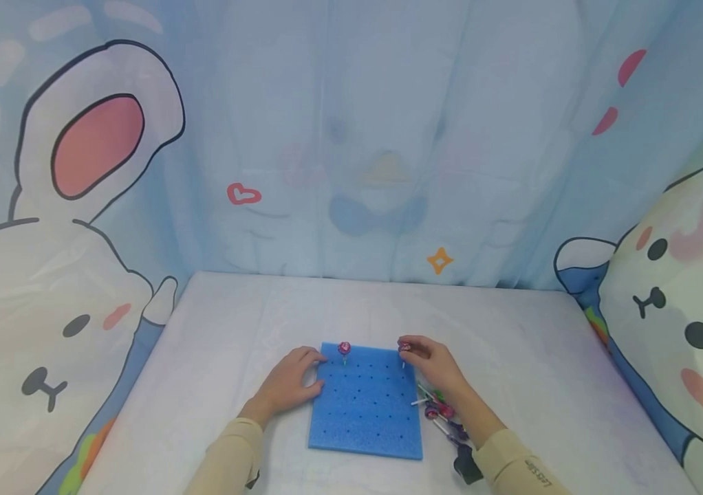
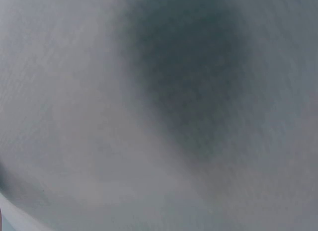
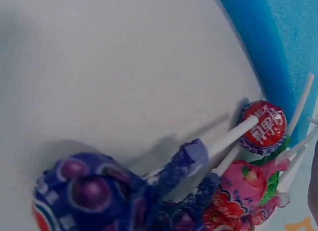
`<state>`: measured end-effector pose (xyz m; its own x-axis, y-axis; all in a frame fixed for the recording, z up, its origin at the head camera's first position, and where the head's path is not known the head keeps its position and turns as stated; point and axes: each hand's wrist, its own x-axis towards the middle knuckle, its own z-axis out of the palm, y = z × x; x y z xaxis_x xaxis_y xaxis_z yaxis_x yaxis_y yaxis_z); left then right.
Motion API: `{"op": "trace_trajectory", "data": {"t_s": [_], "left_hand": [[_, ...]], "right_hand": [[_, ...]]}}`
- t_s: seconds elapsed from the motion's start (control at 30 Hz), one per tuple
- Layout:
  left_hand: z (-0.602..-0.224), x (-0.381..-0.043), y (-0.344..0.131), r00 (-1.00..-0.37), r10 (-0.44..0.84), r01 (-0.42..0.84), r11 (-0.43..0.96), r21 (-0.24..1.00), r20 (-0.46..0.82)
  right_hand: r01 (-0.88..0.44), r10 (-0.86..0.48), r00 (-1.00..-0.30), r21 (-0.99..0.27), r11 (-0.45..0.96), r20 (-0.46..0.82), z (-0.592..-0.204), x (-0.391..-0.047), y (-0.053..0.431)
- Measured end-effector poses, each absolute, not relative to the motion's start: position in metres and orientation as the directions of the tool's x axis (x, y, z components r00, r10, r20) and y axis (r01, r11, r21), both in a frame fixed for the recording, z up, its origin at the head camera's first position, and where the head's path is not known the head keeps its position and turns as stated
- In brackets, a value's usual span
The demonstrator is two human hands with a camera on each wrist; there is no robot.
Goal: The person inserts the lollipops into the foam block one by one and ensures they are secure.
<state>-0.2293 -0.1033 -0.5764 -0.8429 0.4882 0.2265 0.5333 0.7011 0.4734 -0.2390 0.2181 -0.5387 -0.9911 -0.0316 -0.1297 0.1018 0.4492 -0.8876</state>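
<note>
In the head view, I see the person sitting close to a flat blue foam board [image 1: 364,440] with rows of small dark holes, lying on a white covered table [image 1: 500,337]. The right hand [image 1: 438,368] is at the far right corner of this board. Its thumb and fingers come narrowly together and pinch a round dark-red wrapped lollipop [image 1: 404,348] by its candy head. The short white stick [image 1: 404,365] points down from the fingers to the board, its long axis nearly upright. This is the relation which matters most: stick below the fingertips, holes below the stick. If the tip is inside a hole or only above it, I cannot tell. The left hand [image 1: 289,381] is farther from this corner; its thumb and fingers are spread wide and touch the board's left edge. Between the hands, nearer to the left one, a pink-red round lollipop [image 1: 344,348] stands upright in the board.

In the left wrist view there is only a blurred grey surface with a dark patch, so the fingers cannot be judged there.

In the right wrist view, a heap of wrapped lollipops [image 3: 238,189] lies just beside the board's blue side, sticks pointing in several directions; the pinched one cannot be made out.
</note>
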Motion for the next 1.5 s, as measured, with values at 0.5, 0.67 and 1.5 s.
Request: {"op": "trace_trajectory", "data": {"t_s": [0.5, 0.67, 1.5], "left_hand": [[-0.577, -0.229, -0.103, -0.850, 0.480, 0.522, 0.713, 0.469, 0.216], [-0.578, -0.228, -0.103, -0.853, 0.478, 0.516, 0.718, 0.467, 0.208], [-0.580, -0.231, -0.103, -0.838, 0.491, 0.542, 0.703, 0.461, 0.237]], "right_hand": [[0.117, -0.060, -0.987, -0.920, 0.374, -0.150, -0.543, -0.231, 0.225], [0.130, -0.065, -0.984, -0.927, 0.352, -0.163, -0.543, -0.230, 0.225], [0.077, -0.125, -0.981, -0.882, 0.466, -0.151, -0.527, -0.227, 0.255]]}}
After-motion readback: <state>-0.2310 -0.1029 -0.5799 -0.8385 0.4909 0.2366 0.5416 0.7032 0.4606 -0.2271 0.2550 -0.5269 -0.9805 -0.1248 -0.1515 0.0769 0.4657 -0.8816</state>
